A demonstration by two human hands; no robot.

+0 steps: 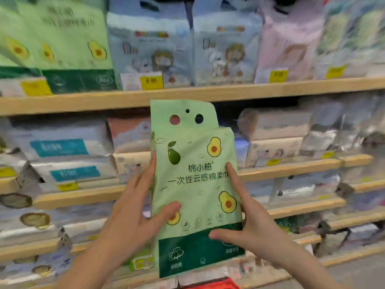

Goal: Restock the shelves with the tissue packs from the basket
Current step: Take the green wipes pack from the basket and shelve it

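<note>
Item: green avocado-print tissue pack (pixel 193 180). We are holding it upright before wooden shelf (pixel 62 104) edge, left hand (pixel 133 207) and right hand (pixel 252 217) clasping sides, thumbs pressing front.

- The left grip (pixel 133 209) pinches a light green plastic tissue pack (pixel 193 174), thumb in front, fingers along its edge.
- The right grip (pixel 252 224) pinches the opposite edge likewise.

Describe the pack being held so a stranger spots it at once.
Face the stocked wooden shelves. In front of them, the left hand and right hand hold one green avocado-print pack upright. Unlike its twins at top left, it sits on no shelf.
</note>
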